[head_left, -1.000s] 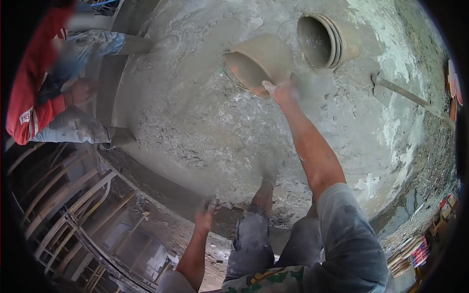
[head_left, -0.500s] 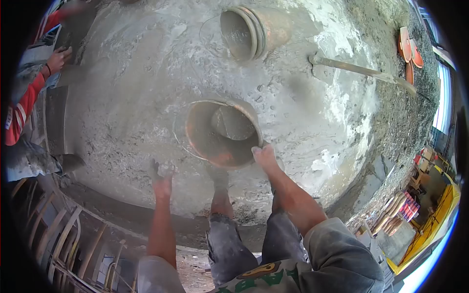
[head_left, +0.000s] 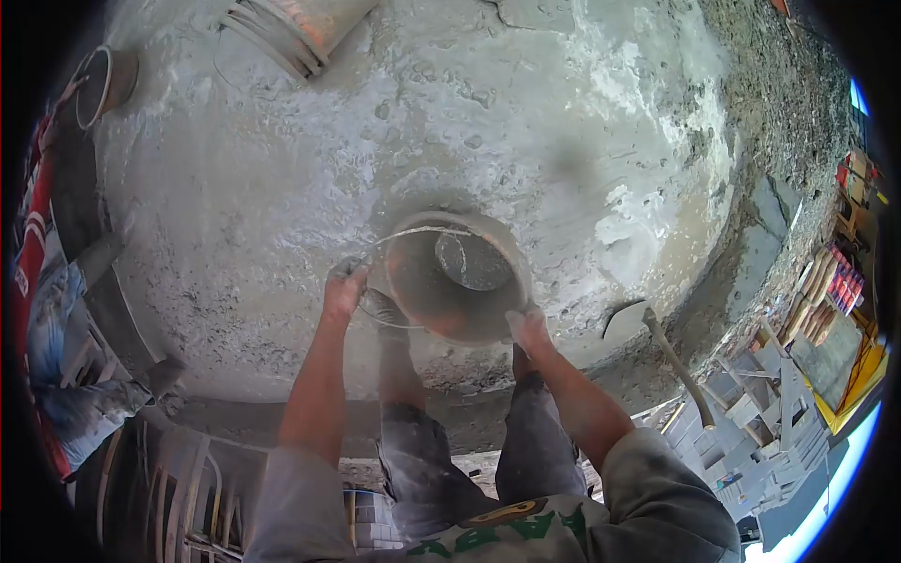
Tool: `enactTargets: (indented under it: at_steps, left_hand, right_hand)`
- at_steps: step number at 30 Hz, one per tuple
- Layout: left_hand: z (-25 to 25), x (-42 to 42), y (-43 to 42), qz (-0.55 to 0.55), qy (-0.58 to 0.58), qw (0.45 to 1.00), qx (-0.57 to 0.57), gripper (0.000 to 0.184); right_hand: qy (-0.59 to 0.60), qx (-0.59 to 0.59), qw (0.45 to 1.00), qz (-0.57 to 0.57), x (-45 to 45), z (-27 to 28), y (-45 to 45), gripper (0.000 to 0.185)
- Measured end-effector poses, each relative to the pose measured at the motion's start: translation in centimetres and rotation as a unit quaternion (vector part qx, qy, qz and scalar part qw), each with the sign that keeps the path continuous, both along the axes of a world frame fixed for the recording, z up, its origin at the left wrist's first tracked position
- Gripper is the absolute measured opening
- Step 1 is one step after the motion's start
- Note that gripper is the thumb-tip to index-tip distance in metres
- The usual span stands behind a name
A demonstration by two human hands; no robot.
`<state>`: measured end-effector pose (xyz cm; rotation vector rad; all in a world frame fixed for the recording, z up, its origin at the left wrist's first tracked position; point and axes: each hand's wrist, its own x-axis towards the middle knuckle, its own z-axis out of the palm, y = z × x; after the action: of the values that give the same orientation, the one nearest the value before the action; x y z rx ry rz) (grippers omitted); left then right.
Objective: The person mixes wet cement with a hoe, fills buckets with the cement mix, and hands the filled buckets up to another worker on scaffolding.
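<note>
A cement-smeared bucket (head_left: 507,272) is in front of my legs, its mouth facing up toward me and wet grey material visible inside. The fingers of my left hand (head_left: 347,284) are closed on its thin wire handle (head_left: 375,246), at the left of the bucket. At the bucket's lower right rim, my right hand (head_left: 528,328) grips the edge. My feet stand in or on the wet grey cement (head_left: 272,188) just below the bucket.
Another bucket (head_left: 305,33) lies tipped on the cement at the top. At the left edge, a person in a red sleeve (head_left: 36,225) is beside a further bucket (head_left: 120,83). A shovel (head_left: 671,352) lies at the right, near stacked bags (head_left: 815,300) and grey blocks.
My left hand has gone from open and free to holding the wire handle. My view has shifted; the tipped bucket now appears farther left, and a shovel shows at the right.
</note>
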<state>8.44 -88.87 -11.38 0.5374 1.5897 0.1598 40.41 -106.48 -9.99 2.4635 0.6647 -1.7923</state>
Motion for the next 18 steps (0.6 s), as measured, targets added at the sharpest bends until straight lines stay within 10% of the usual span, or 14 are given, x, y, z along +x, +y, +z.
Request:
enactTargets:
  at_steps: [4,8,16,18]
  left_hand:
    - [11.0,6.4,0.4,-0.033,-0.017,0.999,-0.029,0.021]
    - [13.8,14.4,-2.7,-0.311,0.181,0.928,0.099,0.031]
    - [9.9,23.1,-5.7,-0.498,0.269,0.823,0.051,0.036]
    - [11.6,26.0,-4.0,-0.511,0.227,0.818,0.136,0.027]
  right_hand:
    - [-0.011,-0.004,0.998,0.061,-0.3,2.6,3.9,0.034]
    - [0.355,-0.015,0.935,-0.019,3.4,2.2,5.0,0.057]
    - [0.077,0.109,0.982,0.133,5.4,-13.8,1.0,0.048]
    - [0.142,-0.061,0.977,-0.147,9.2,-9.0,3.8,0.063]
